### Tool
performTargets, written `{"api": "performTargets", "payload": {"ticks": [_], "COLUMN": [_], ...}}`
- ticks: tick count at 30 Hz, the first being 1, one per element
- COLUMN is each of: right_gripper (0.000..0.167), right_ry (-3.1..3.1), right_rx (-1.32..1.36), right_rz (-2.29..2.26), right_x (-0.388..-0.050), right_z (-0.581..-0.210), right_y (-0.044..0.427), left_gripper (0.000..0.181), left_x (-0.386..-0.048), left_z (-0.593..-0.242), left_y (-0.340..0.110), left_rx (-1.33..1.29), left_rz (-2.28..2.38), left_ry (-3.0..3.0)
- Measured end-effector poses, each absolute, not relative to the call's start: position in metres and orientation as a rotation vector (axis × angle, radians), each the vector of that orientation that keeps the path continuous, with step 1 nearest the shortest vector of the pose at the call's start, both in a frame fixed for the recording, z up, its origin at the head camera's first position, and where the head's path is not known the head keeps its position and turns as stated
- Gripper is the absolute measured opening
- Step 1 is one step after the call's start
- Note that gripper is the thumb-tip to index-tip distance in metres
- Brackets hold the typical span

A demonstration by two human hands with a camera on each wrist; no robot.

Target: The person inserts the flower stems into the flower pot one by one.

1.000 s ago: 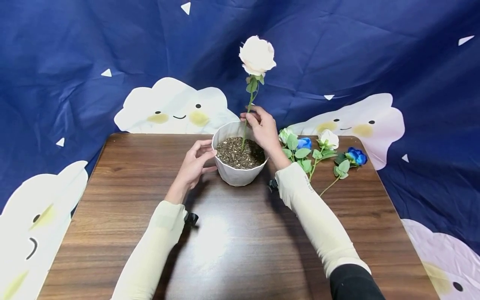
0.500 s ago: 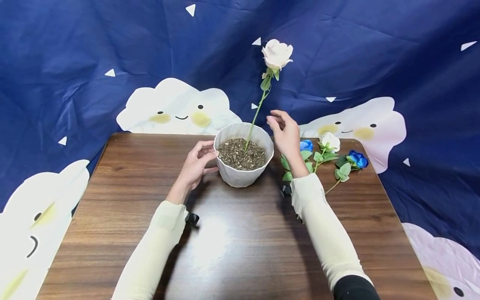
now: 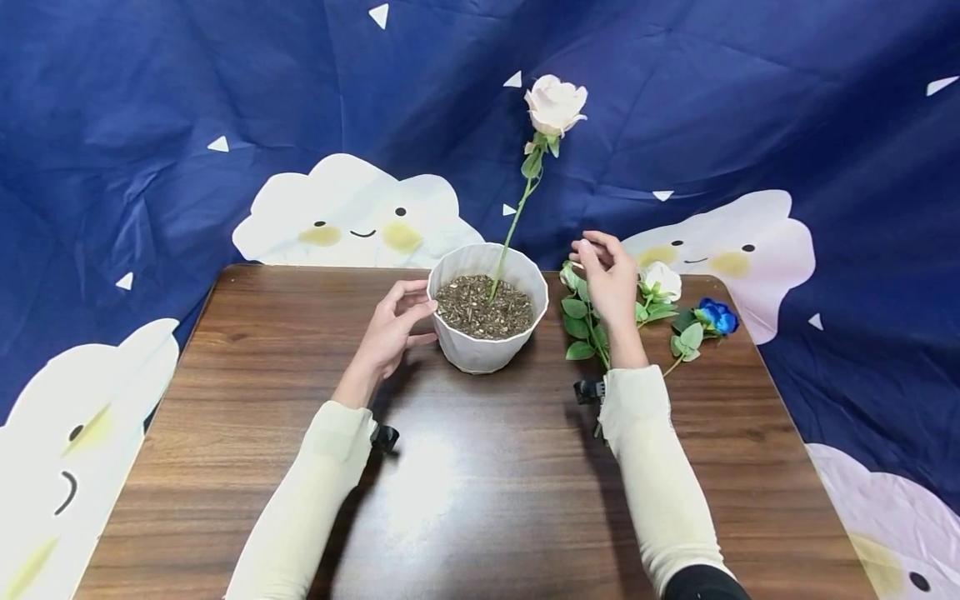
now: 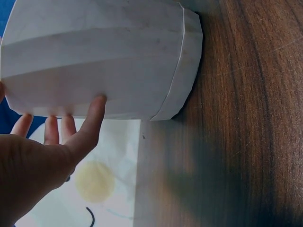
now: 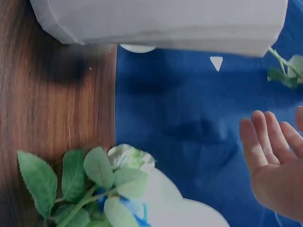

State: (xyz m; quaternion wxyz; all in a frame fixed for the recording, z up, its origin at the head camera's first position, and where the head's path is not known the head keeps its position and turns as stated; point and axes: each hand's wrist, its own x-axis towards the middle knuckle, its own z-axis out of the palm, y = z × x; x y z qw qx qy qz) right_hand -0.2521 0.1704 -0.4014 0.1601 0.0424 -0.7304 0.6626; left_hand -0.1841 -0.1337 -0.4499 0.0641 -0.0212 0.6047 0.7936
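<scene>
A white faceted flowerpot [image 3: 483,354] filled with brown soil [image 3: 472,308] stands on the table. A pale rose [image 3: 555,107] rises from the soil, its stem [image 3: 516,221] leaning right. My left hand [image 3: 386,337] rests its fingertips against the pot's left side; the left wrist view has them spread along the wall [image 4: 94,80]. To the right of the pot, my right hand [image 3: 613,283] hovers over the loose flowers with relaxed fingers and holds nothing. Partly behind it lie a leafy stem with a whitish bloom [image 5: 132,158], a white rose [image 3: 660,282] and a blue rose [image 3: 717,317].
The brown wooden table [image 3: 480,500] ends just behind the pot. A dark blue cloth [image 3: 225,75] with smiling white clouds hangs behind and beside it. Another blue bloom [image 5: 135,210] shows beneath the leaves in the right wrist view.
My right hand has let go of the rose stem and moved right, over the loose flowers. The rose now leans further right. My left hand stays at the pot.
</scene>
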Motion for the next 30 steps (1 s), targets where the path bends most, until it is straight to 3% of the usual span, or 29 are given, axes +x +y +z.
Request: {"api": "performTargets", "payload": {"ticks": [21,30], "right_gripper": [0.023,0.048], "right_ry": [-2.227,-2.516], "right_rx": [-0.222,-0.281], "right_rz": [2.200,2.159], "right_x": [-0.238,-0.236], "right_z": [-0.432,-0.455], "right_y": [0.235,0.257], "left_gripper": [0.047,0.047], "left_x": [-0.183,-0.183], "left_z": [-0.448,-0.448], "left_y": [-0.134,-0.133], "left_rx": [-0.073,-0.077], "left_rz": [2.399,2.392], "left_ry": [1.823,1.833]}}
